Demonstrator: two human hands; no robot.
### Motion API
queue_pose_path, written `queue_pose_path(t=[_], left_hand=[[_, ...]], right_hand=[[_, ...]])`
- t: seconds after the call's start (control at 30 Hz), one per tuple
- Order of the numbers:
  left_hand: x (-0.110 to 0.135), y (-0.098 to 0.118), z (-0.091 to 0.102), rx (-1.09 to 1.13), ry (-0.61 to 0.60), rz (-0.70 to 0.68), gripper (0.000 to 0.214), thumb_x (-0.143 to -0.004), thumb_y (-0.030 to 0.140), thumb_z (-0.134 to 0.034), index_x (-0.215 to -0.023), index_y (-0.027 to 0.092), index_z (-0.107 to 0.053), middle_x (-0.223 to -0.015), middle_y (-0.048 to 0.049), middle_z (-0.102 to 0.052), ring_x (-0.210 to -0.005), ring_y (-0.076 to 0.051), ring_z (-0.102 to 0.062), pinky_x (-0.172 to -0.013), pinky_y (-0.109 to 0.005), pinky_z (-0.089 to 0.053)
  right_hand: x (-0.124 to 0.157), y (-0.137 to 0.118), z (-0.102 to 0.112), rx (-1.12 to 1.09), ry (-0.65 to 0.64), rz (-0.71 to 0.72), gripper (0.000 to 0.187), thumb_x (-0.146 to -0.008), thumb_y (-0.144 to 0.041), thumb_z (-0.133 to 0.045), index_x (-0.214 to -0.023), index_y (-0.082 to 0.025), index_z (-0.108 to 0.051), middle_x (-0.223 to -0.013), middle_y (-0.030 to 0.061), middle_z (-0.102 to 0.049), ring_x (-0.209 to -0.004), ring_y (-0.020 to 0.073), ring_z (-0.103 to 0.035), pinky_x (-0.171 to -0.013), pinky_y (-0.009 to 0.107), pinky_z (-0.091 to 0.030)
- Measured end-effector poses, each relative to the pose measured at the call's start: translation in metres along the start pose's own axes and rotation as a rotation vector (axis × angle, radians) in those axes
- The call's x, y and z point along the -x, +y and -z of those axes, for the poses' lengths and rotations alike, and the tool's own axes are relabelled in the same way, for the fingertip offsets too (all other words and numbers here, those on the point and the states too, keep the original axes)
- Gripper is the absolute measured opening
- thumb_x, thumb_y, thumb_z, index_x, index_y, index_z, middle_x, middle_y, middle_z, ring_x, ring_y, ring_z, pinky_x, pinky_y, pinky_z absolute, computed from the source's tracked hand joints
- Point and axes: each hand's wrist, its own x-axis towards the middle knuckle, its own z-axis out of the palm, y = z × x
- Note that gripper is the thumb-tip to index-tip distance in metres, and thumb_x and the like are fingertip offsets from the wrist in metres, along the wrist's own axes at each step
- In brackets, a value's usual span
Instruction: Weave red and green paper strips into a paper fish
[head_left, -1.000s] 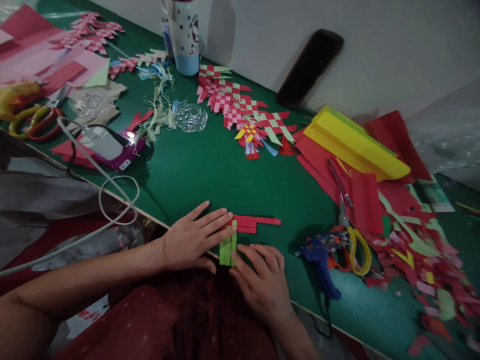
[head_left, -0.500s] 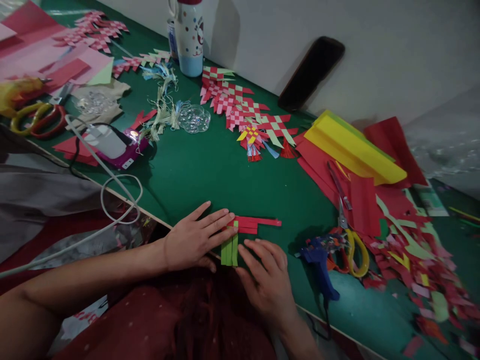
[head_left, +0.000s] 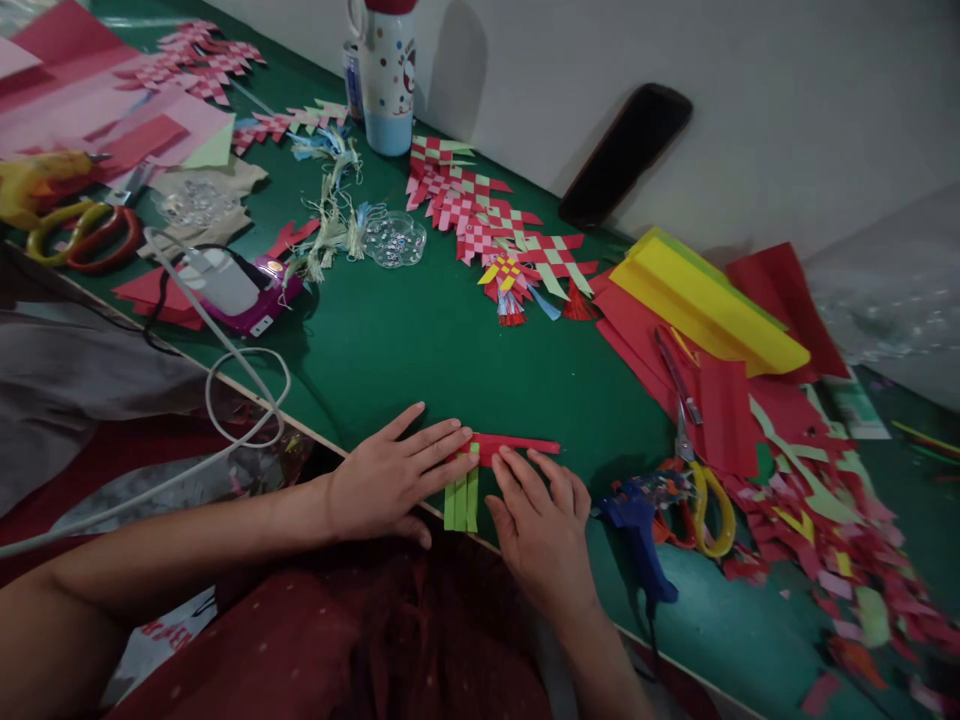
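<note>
Red paper strips lie across green paper strips at the front edge of the table, the two sets meeting at a right angle. My left hand rests flat with fingers stretched out, its fingertips pressing on the crossing and covering part of it. On the other side, my right hand touches the red strips with its fingertips. Its fingers are slightly bent and apart, and it grips nothing. The lower red strips are partly hidden under the right fingers.
Right of my hands are a blue glue gun, scissors and paper scraps. Woven paper fish, a bottle and a phone stand farther back. A white cable loops at left.
My right hand has moved up and right, from beside the green strips onto the red strips. My left hand stays on the crossing. The view has shifted slightly.
</note>
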Motion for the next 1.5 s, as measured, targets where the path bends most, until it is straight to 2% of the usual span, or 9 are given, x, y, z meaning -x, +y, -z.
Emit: queue_pose_path(t=[0.17,0.3,0.43,0.63,0.77,1.1,1.27,1.5], left_hand=[[0.0,-0.001,0.003,0.065,0.004,0.014,0.101,-0.077,0.076,-0.049,-0.149,0.01,-0.024,-0.153,-0.0155,-0.032,-0.144,-0.026,-0.023,-0.119,-0.049,-0.001],[0.0,-0.001,0.005,0.091,0.005,0.011,0.091,-0.077,0.074,-0.053,-0.143,0.013,-0.036,-0.153,-0.0147,-0.032,-0.144,-0.026,-0.023,-0.119,-0.049,0.001],[0.001,-0.002,0.004,0.09,0.001,-0.01,0.089,-0.073,0.073,-0.06,-0.138,0.015,-0.043,-0.153,-0.0146,-0.032,-0.144,-0.028,-0.023,-0.118,-0.051,-0.003],[0.0,-0.002,0.005,0.046,-0.025,-0.015,0.089,-0.066,0.072,-0.067,-0.137,0.023,-0.044,-0.155,-0.0133,-0.027,-0.144,-0.029,-0.023,-0.117,-0.053,-0.005],[-0.001,-0.001,0.005,0.011,-0.027,-0.019,0.088,-0.065,0.07,-0.07,-0.136,0.025,-0.045,-0.155,-0.0135,-0.026,-0.144,-0.029,-0.023,-0.117,-0.053,-0.008],[-0.001,-0.003,0.004,-0.012,-0.037,-0.034,0.089,-0.066,0.066,-0.072,-0.139,0.026,-0.042,-0.157,-0.0138,-0.023,-0.145,-0.029,-0.021,-0.116,-0.054,-0.01],[-0.001,-0.001,0.003,-0.051,-0.041,-0.019,0.08,-0.073,0.053,-0.073,-0.14,0.026,-0.04,-0.156,-0.0109,-0.026,-0.144,-0.027,-0.023,-0.117,-0.054,-0.012],[0.0,0.002,0.001,-0.047,-0.03,-0.001,0.085,-0.079,0.041,-0.069,-0.148,0.018,-0.026,-0.154,-0.0112,-0.03,-0.144,-0.025,-0.023,-0.118,-0.052,-0.008]], right_hand=[[-0.001,0.003,0.0,-0.053,0.008,-0.006,0.034,-0.093,-0.028,-0.051,-0.127,-0.025,-0.058,-0.127,0.0046,-0.064,-0.119,0.027,-0.047,-0.098,0.046,-0.032],[0.002,-0.004,0.007,-0.158,0.046,0.033,0.031,-0.094,-0.026,-0.049,-0.123,-0.023,-0.06,-0.124,0.0056,-0.065,-0.119,0.0252,-0.048,-0.099,0.044,-0.034],[0.01,-0.016,0.01,-0.256,0.069,0.115,0.022,-0.091,-0.028,-0.057,-0.111,-0.024,-0.065,-0.115,0.004,-0.068,-0.116,0.0239,-0.05,-0.098,0.043,-0.035],[0.019,-0.019,0.002,-0.245,0.072,0.133,0.02,-0.088,-0.027,-0.062,-0.107,-0.026,-0.067,-0.113,0.0019,-0.07,-0.113,0.0234,-0.052,-0.098,0.044,-0.035],[0.02,-0.017,0.0,-0.251,0.09,0.131,0.02,-0.087,-0.024,-0.062,-0.106,-0.027,-0.067,-0.111,0.0013,-0.071,-0.111,0.0218,-0.053,-0.098,0.043,-0.036],[0.023,-0.015,-0.004,-0.25,0.1,0.121,0.02,-0.087,-0.025,-0.062,-0.105,-0.029,-0.068,-0.111,0.0,-0.071,-0.111,0.0211,-0.053,-0.099,0.042,-0.035],[0.025,-0.016,-0.006,-0.213,0.084,0.134,0.022,-0.085,-0.027,-0.064,-0.107,-0.028,-0.067,-0.113,0.0004,-0.069,-0.113,0.0211,-0.051,-0.101,0.042,-0.034],[0.026,-0.017,-0.009,-0.159,0.088,0.145,0.029,-0.085,-0.028,-0.065,-0.114,-0.026,-0.064,-0.112,0.0023,-0.069,-0.11,0.0206,-0.053,-0.101,0.041,-0.033]])
